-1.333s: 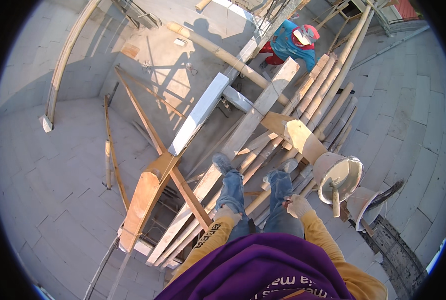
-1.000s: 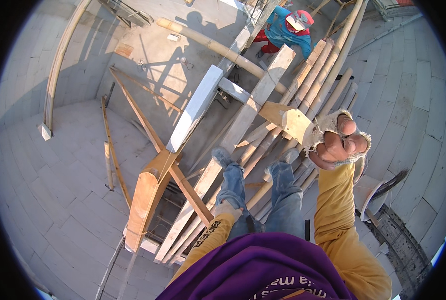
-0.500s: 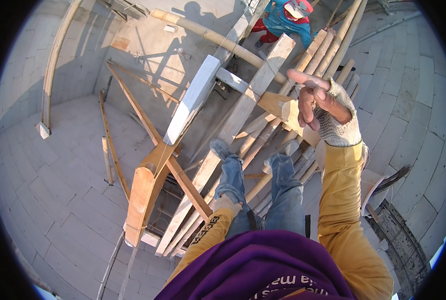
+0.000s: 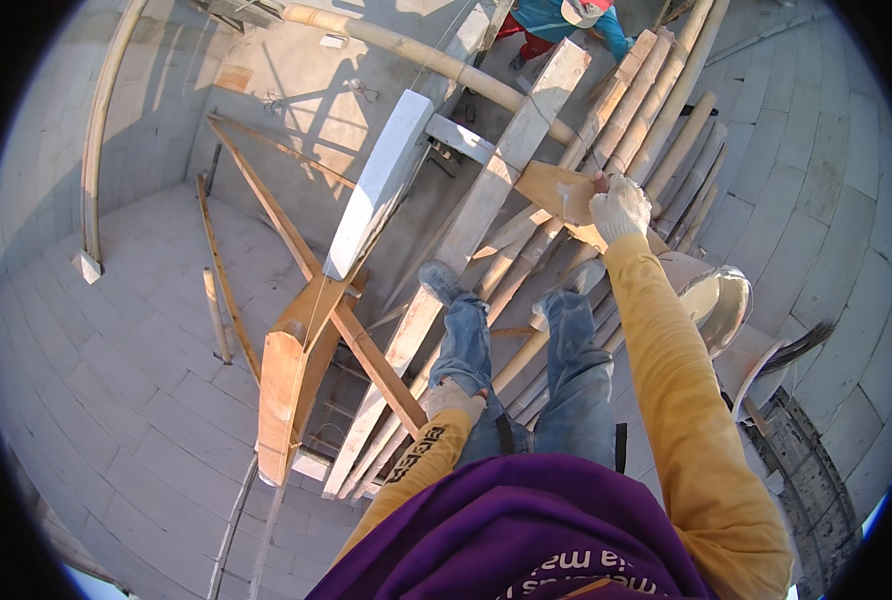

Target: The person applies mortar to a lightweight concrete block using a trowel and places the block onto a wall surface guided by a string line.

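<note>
My right hand (image 4: 621, 207), in a pale knitted glove with bare fingertips, is closed against a tan wooden board (image 4: 556, 193) that lies across several poles. Whatever its fingers hold is hidden beneath the hand. My left hand (image 4: 452, 401), gloved likewise, rests curled by my jeans leg (image 4: 466, 350); anything inside it is hidden. Just left of it ends a narrow brown wooden strip (image 4: 371, 365). A long pale timber beam (image 4: 506, 170) runs beneath my left foot.
Round poles (image 4: 656, 95) lie lengthwise at the upper right. A white block-like beam (image 4: 381, 185) and an orange-brown timber form (image 4: 284, 385) stand at left. White buckets (image 4: 721, 300) sit right of my arm. Another person in blue (image 4: 556, 35) crouches at the far end.
My right hand has come down from its raised, finger-extended pose onto the board and closed. My left hand stays by my leg. The other person has shifted toward the top edge.
</note>
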`<state>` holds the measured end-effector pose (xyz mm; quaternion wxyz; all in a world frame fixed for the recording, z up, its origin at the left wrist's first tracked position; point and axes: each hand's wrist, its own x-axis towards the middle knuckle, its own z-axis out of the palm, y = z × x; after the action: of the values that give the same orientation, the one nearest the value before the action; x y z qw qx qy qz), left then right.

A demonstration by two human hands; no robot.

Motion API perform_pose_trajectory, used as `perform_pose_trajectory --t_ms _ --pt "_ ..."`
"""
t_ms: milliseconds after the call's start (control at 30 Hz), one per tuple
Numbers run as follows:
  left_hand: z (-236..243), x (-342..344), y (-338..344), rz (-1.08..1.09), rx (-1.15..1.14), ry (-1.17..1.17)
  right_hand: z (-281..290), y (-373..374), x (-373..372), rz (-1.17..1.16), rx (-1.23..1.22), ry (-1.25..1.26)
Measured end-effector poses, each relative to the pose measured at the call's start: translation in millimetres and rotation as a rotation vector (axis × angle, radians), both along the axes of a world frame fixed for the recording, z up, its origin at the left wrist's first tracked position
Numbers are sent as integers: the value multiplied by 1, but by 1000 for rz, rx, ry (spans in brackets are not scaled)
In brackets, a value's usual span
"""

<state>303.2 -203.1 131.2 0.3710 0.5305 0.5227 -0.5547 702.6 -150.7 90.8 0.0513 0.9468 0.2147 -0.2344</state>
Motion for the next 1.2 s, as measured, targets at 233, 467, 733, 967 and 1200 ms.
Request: perform_pose_trajectory --t_ms 233,467,733,967,1200 --pt "-3 19 6 -48 -18 57 -38 -3 -2 -134 85 -103" --pt "-3 30 2 -108 13 44 -40 5 0 -153 29 -43" --pt "-13 38 -3 -112 12 85 -43 0 6 -172 63 -77" --pt "-14 49 0 -92 -21 110 -33 7 3 -182 95 -55" --pt "-20 50 -4 -111 -31 128 -33 9 4 -189 109 -30"
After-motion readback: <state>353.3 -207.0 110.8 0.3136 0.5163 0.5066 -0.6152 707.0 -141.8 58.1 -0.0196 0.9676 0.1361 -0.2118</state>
